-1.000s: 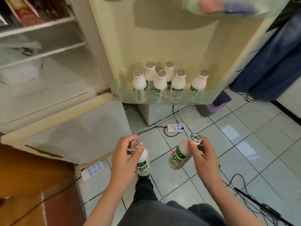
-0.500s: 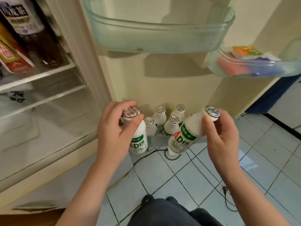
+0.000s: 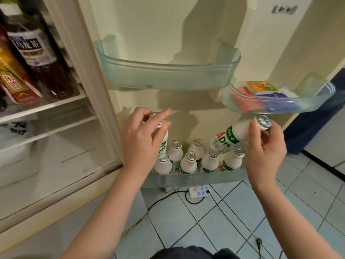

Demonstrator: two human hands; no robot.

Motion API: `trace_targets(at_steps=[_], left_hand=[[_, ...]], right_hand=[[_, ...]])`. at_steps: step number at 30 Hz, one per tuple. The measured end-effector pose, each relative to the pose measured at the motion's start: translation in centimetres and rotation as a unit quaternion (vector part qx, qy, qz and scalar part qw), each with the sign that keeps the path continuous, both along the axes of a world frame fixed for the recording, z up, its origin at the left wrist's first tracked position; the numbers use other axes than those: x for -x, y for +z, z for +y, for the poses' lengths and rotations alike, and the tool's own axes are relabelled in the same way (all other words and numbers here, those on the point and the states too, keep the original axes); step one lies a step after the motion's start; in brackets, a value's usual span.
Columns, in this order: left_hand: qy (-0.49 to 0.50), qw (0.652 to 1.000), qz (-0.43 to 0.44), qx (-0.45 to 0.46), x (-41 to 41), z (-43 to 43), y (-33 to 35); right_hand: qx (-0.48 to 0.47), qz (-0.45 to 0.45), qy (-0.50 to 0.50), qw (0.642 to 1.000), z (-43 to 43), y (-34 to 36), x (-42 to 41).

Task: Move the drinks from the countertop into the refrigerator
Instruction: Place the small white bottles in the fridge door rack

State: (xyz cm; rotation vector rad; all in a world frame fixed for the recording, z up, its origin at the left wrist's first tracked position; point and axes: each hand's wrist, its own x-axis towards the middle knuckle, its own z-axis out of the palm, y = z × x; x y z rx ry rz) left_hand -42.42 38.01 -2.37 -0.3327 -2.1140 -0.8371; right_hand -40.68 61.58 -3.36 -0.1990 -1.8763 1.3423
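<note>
Six white bottles (image 3: 188, 164) upright in bottom door shelf (image 3: 196, 177), perhaps more hidden.

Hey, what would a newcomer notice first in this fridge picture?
First, the left hand and right hand, each gripping a small white drink bottle by its neck before the open fridge door, the left bottle nearly upright, the right bottle tilted. Just below, six matching bottles stand in the bottom door shelf. A dark tea bottle sits inside, far left.
</note>
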Motion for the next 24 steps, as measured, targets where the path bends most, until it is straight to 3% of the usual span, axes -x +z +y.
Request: trace_targets(at_steps=[9,24], left_hand=[[0.069,0.997,0.005,0.026,1.8,0.0,-0.8],[0.062,0.974,-0.219,0.009,2.4,0.2,-6.4]], right_hand=[[-0.162,-0.088,0.039,0.982,1.3,-0.5,3.8],[-0.329,-0.304,0.125,0.885,1.8,-2.9,6.3]])
